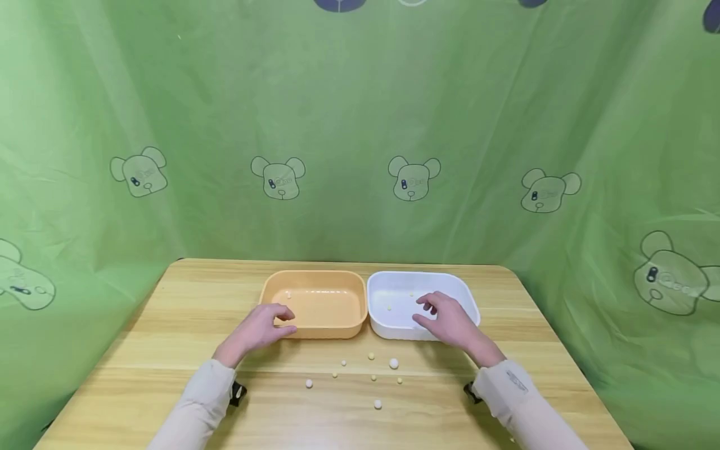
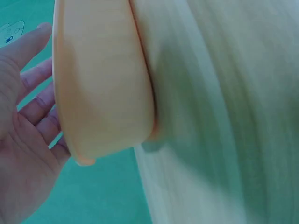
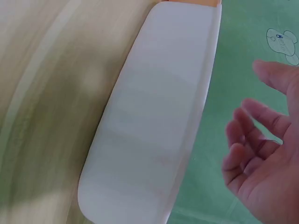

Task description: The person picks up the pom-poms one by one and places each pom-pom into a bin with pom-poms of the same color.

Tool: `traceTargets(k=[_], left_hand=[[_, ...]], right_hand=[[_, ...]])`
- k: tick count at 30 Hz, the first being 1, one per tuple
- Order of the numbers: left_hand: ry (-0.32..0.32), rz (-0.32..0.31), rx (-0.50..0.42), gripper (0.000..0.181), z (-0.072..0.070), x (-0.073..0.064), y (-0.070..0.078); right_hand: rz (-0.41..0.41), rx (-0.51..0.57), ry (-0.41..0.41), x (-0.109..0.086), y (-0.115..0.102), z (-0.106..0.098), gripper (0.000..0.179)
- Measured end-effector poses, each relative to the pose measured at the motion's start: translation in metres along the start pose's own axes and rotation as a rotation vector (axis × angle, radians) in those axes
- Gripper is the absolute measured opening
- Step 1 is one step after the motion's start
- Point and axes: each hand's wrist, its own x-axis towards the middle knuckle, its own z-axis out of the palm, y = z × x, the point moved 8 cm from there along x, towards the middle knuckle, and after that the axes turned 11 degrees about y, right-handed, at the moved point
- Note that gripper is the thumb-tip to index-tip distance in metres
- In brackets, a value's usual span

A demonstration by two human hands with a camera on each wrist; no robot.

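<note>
Orange tray (image 1: 332, 333) holding white ball (image 1: 289, 295), white tray (image 1: 405, 332) yellow balls (image 1: 389, 307), loose balls (image 1: 394, 364) lying on table (image 1: 281, 425). Left hand (image 1: 263, 326) hovering spread, right hand (image 1: 452, 320) hanging loosely curled, both seemingly empty; sorting apparently proceeding, next calling for fine pinch.

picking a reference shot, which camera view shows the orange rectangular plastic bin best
Head view: nearly the whole orange rectangular plastic bin shows, inside included. The left wrist view gives mostly its outer side close up; the right wrist view, just a sliver at the top edge.
</note>
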Motion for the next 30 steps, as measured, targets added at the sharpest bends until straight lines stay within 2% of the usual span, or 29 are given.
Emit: traceTargets(k=[4, 11, 22, 27, 30], left_hand=[[0.007, 0.012, -0.052, 0.015, 0.0, -0.002, -0.001], [0.003, 0.022, -0.098, 0.005, 0.002, -0.004, -0.004], [-0.017, -0.023, -0.137, 0.004, 0.005, -0.006, -0.008], [-0.022, -0.044, -0.15, 0.005, 0.005, -0.006, -0.008], [-0.026, -0.048, -0.156, 0.005, 0.006, -0.006, -0.008]], right_hand=[[-0.03, 0.066, -0.024, -0.006, -0.004, -0.002, 0.019], [-0.025, 0.147, -0.141, -0.02, -0.01, 0.005, 0.004], [-0.027, 0.277, -0.328, -0.044, -0.008, 0.031, 0.017], [0.027, 0.323, -0.419, -0.052, -0.003, 0.045, 0.024], [0.036, 0.35, -0.439, -0.056, -0.002, 0.051, 0.026]])
